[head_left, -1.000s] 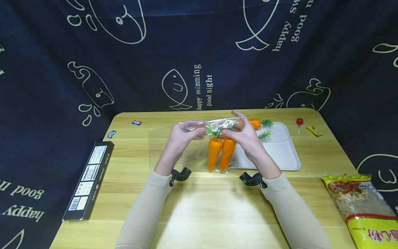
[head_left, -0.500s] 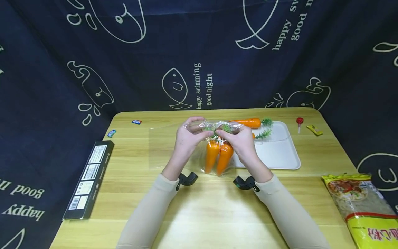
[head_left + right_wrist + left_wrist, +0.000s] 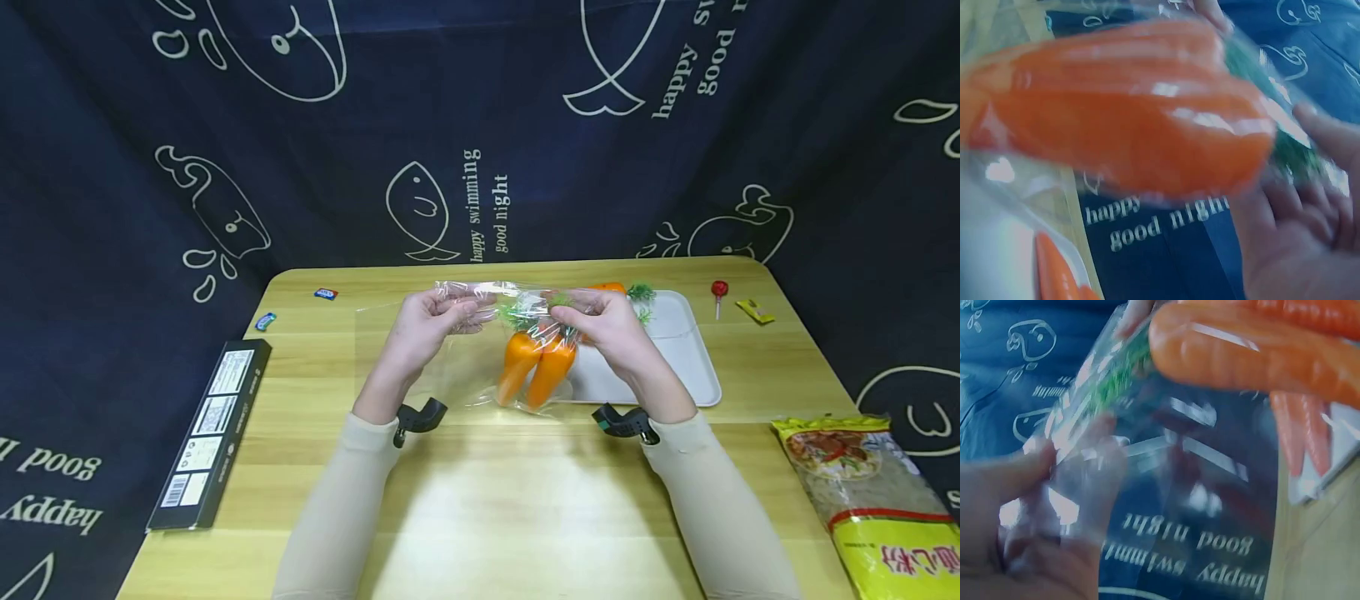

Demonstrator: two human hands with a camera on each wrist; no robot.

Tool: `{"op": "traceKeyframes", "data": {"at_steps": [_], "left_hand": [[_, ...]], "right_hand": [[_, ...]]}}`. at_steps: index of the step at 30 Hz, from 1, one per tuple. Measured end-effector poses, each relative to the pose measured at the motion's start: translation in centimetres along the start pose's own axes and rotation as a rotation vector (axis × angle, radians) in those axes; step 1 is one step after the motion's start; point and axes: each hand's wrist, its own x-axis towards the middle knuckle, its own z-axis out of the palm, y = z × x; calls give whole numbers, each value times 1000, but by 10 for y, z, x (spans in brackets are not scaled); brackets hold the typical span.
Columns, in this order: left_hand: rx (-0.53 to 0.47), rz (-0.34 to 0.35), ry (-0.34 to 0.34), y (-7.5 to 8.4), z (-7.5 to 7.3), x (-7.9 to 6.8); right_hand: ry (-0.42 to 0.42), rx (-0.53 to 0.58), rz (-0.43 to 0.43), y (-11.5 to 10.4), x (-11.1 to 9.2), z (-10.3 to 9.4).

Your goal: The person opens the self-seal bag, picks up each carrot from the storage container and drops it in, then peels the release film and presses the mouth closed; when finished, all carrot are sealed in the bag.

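Note:
Two orange carrots (image 3: pixel 551 372) with green tops hang side by side inside a clear plastic bag (image 3: pixel 480 371). My left hand (image 3: pixel 427 329) pinches the bag's upper edge on the left, thumb against fingers. On the right, my right hand (image 3: pixel 603 325) pinches the same edge beside the leafy tops. In the left wrist view the film (image 3: pixel 1147 447) stretches from the fingers toward a carrot (image 3: pixel 1241 353). The right wrist view shows the bagged carrots (image 3: pixel 1129 125) close up, their greens (image 3: pixel 1291 150) near the thumb.
Behind the bag, a white tray (image 3: pixel 675 367) has more carrots (image 3: pixel 611 287) at its far side. A lollipop (image 3: pixel 719 288) and small wrapped candies (image 3: pixel 755 312) lie near the back. A long black box (image 3: pixel 210 433) is at left, a noodle packet (image 3: pixel 862 500) at right.
My hands came together at the bag's top half a second ago, then moved apart, spreading its upper edge. The carrots in the bag shifted slightly.

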Motion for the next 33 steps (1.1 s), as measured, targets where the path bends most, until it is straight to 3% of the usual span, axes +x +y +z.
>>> {"op": "traceKeyframes", "data": {"at_steps": [3, 6, 11, 15, 20, 23, 25, 28, 30, 33], "left_hand": [[3, 36, -88, 4, -9, -3], [-5, 47, -126, 9, -13, -6], [-69, 0, -103, 18, -16, -24], [-82, -107, -41, 17, -28, -44], [-70, -306, -28, -18, -50, -68], [-91, -424, -58, -45, -61, -82], [-104, -471, -65, -61, -65, -88], [-64, -494, -43, -77, -66, -92], [5, -468, -5, -84, -63, -92], [278, -395, 59, -86, -59, -91]], "right_hand": [[-152, 53, -84, 4, 0, -10], [-248, 53, -141, 5, -2, -17], [-283, 4, -151, -4, -9, -9], [-313, 77, -77, -3, -12, 14], [-355, 221, 136, 26, -21, 48], [-361, 205, 232, 44, -26, 67], [-348, 166, 241, 52, -28, 75], [-279, 75, 232, 60, -31, 83], [-216, -9, 215, 65, -32, 86], [-136, -183, 171, 68, -32, 88]]}}
